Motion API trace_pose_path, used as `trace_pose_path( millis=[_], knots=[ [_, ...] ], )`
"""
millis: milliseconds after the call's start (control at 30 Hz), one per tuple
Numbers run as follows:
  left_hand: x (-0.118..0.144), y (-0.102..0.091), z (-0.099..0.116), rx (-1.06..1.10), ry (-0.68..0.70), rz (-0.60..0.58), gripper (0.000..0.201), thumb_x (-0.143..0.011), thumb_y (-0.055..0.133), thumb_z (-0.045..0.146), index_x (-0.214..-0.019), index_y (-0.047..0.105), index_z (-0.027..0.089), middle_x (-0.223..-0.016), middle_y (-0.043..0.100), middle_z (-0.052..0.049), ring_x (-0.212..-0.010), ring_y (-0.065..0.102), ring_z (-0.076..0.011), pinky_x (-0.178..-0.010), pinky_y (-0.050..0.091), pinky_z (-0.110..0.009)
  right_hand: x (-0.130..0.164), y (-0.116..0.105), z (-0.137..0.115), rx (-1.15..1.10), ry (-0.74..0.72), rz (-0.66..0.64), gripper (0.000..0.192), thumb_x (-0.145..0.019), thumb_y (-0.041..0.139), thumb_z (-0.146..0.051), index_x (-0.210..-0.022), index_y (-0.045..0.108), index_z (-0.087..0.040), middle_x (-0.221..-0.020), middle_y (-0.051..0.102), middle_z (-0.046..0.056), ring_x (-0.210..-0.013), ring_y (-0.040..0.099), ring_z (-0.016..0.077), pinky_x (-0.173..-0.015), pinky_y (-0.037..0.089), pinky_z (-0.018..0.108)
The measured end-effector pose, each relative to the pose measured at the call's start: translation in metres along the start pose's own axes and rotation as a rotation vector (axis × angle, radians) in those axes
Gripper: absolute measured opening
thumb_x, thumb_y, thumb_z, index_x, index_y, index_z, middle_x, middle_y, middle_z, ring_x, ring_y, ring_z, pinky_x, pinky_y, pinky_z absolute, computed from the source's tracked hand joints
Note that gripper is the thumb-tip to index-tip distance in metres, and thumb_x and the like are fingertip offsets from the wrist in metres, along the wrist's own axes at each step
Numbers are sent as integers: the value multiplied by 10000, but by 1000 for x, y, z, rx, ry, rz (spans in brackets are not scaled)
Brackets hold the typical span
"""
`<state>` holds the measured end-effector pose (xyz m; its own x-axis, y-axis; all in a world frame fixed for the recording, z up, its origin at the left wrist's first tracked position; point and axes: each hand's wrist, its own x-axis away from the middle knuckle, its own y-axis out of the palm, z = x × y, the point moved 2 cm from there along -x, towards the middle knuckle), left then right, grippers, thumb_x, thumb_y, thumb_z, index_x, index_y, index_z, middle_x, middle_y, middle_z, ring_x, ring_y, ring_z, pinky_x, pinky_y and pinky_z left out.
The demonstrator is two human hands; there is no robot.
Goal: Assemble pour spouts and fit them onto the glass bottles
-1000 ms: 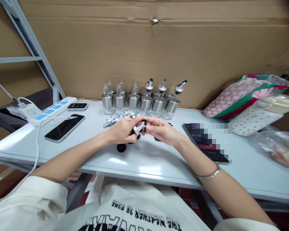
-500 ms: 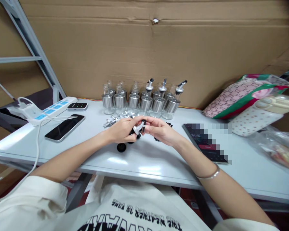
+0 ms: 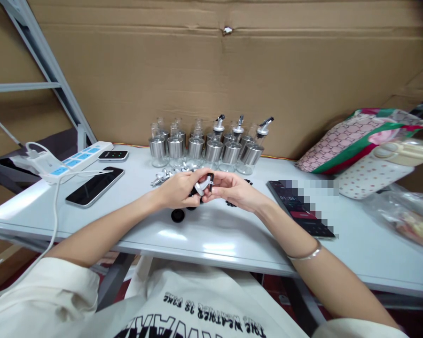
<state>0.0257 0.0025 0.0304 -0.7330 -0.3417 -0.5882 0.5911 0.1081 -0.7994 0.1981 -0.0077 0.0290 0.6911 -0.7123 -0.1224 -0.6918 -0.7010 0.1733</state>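
Both hands meet just above the white table (image 3: 232, 234), near its middle. The left hand (image 3: 178, 190) is curled snugly around a small black-and-silver pourer spout (image 3: 201, 186), and the right hand (image 3: 232, 188) pinches the same spout from 3 o'clock, fingertips closed on its black end. A loose black cap (image 3: 177, 215) lies on the table at 6 o'clock from the left hand, just beside it. At 12 o'clock stand the steel-sleeved glass bottles (image 3: 204, 145) in 2 rows, 3 at the right end already wearing spouts. A dark phone (image 3: 95, 186) lies well apart at 9 o'clock, a tablet (image 3: 303, 211) at 3 o'clock.
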Motion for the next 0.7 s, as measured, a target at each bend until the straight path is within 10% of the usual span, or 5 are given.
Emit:
trace_pose_path(
  millis=[700],
  knots=[
    [1,0,2,-90,57,-50,672,-683,403,175,-1344,281,177,-831,570,-15,-638,535,-156,-636,441,-248,0,2,-1,222,-45,134,256,-655,629,-143,-908,625,-177,-595,562,-41,-550,490,100,-532,359,242]
  ],
)
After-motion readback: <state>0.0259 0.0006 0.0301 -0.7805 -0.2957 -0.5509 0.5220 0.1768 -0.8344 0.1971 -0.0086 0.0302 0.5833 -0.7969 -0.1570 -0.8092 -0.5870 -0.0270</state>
